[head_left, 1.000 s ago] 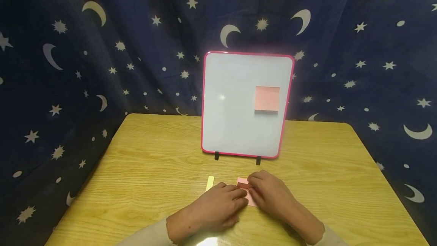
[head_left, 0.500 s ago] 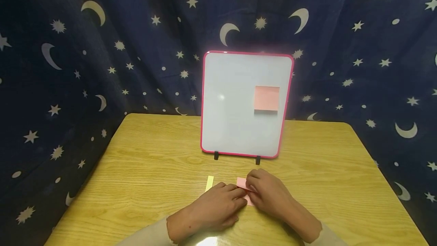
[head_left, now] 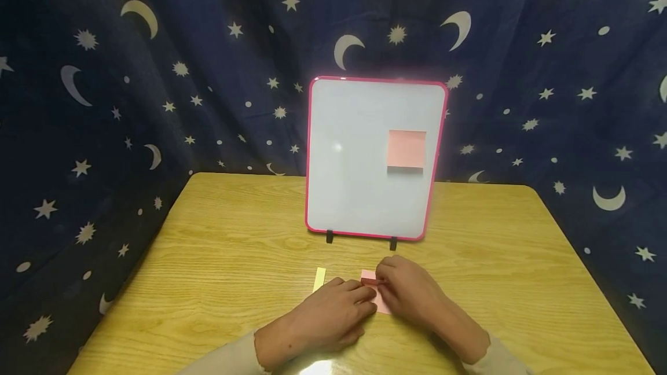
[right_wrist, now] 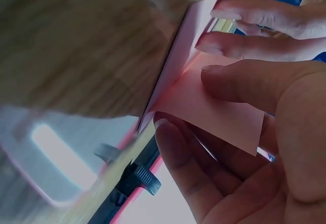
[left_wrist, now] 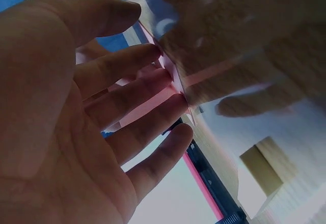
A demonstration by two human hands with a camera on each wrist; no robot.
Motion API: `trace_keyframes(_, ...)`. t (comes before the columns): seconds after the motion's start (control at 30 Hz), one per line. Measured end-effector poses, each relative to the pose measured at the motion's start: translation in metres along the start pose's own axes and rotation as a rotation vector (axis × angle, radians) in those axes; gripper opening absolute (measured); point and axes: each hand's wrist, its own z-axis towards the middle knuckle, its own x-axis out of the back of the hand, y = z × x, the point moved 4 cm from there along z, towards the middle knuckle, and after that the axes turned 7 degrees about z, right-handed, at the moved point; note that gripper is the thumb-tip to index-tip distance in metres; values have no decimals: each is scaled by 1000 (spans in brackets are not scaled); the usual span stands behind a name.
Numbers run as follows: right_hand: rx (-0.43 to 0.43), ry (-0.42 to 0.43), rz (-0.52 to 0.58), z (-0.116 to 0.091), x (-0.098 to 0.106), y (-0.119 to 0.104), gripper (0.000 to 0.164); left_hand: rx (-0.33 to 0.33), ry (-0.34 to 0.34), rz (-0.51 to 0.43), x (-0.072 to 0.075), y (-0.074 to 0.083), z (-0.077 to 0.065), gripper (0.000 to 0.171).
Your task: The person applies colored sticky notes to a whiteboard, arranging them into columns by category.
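Low on the table, both hands meet at a pink sticky note [head_left: 383, 304] lying on the wood, its far part standing up as a flap. My right hand [head_left: 409, 291] pinches this flap between thumb and fingers, as the right wrist view shows with the pink paper [right_wrist: 229, 99]. My left hand [head_left: 333, 314] lies with fairly straight fingers, their tips touching the lower pink paper [left_wrist: 173, 74]. Part of the note is covered by the hands. Beyond the left hand pokes out a narrow yellow paper strip [head_left: 319, 278], its near part hidden.
A whiteboard [head_left: 349, 161] with a pink rim leans upright on black feet [head_left: 330, 236] behind the hands. Another pink sticky note [head_left: 407, 149] is stuck on its right half. A dark blue curtain [head_left: 250, 33] with moons and stars surrounds the table [head_left: 229, 236].
The pink flap under my right fingers has tilted toward the near side and back again. My right hand has shifted slightly; the left hand stays in place.
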Motion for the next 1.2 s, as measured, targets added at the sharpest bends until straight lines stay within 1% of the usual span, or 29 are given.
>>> trace_keyframes(0.27, -6, 2, 16, 4, 4, 1, 29, 14, 9, -44, -1, 1, 1, 17)
trace_keyframes(0.43, -43, -39, 42, 8, 5, 4, 30, 15, 7, -43, -3, 1, 0, 21)
trace_keyframes(0.6, -67, -74, 79, 9, 5, 6, 31, 17, 6, -40, -4, 1, 0, 21)
trace_keyframes(0.67, -63, -70, 85, 10, 5, 6, 32, 21, 7, -40, -4, 1, 0, 21)
trace_keyframes(0.9, -37, -46, 53, 11, 5, 9, 32, 27, 29, -42, -3, 2, -1, 19)
trace_keyframes(1.2, -59, -54, 48, 14, 6, 12, 36, 27, 30, -37, -5, 1, -1, 21)
